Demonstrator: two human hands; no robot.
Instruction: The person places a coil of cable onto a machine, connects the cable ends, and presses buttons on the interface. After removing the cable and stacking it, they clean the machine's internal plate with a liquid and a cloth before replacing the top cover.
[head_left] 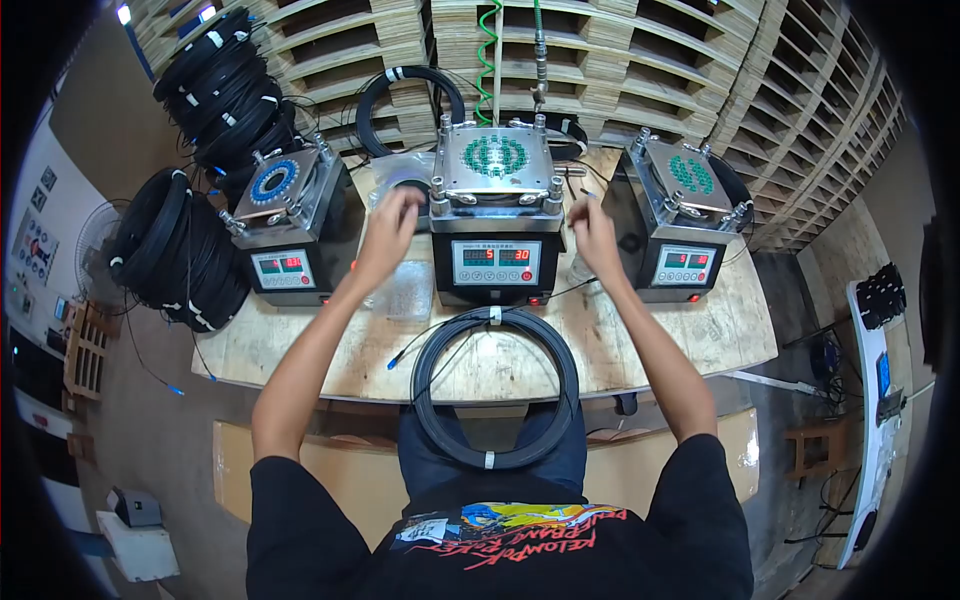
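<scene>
My left hand (393,225) is raised at the left side of the middle machine (497,255), its fingers curled near a dark round item and clear plastic bags (408,290); what it holds, if anything, cannot be made out. On the other side of that machine, my right hand (594,236) has its fingers pressed together by a small dark thing, too small to name. Green connectors sit in the round pattern on the machine's metal top. A coil of black cable (569,385) with white ties lies across my lap and the table edge, a blue-tipped end (392,364) pointing left.
Two similar machines stand left (285,268) and right (686,263) on the wooden table (330,350). Stacked black cable coils (160,250) are at the left. Wooden pallets (660,60) rise behind, with a green spiral hose (487,60) hanging there.
</scene>
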